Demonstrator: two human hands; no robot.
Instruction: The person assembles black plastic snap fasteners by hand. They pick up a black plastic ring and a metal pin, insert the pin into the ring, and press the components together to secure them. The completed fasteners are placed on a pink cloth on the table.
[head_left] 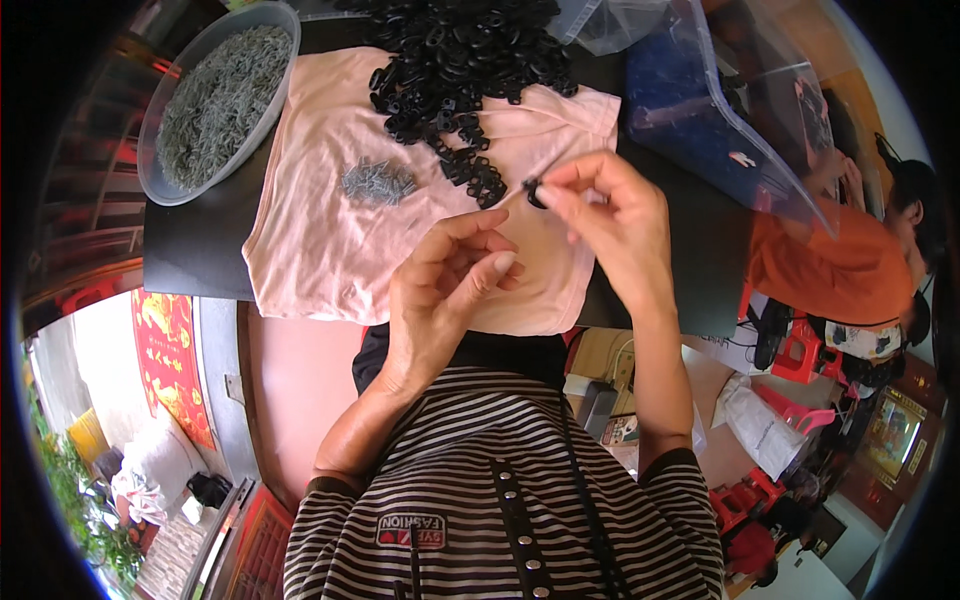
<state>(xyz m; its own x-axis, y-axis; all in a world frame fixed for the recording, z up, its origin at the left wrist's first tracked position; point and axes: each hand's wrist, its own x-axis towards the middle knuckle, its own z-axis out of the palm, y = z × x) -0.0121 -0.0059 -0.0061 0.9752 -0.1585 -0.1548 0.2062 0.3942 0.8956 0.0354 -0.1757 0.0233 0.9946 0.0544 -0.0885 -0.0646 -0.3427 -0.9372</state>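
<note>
My right hand [622,220] pinches a small black plastic part [533,191] between thumb and fingertips, over the right side of a pink cloth [325,240]. To its left, my left hand [450,280] is half curled, thumb against the bent fingers and forefinger held apart; what lies inside, if anything, is hidden. Beyond both hands, a big heap of similar black plastic parts [465,55] spills toward me across the cloth. A small pile of grey metal screws [378,183] sits on the cloth left of that spill.
A round clear tub [290,75] full of grey screws stands at the far left of the black table [190,250]. At the far right is a clear plastic bin [700,60]. Another person in an orange top [835,265] sits off to the right, near red stools [800,350].
</note>
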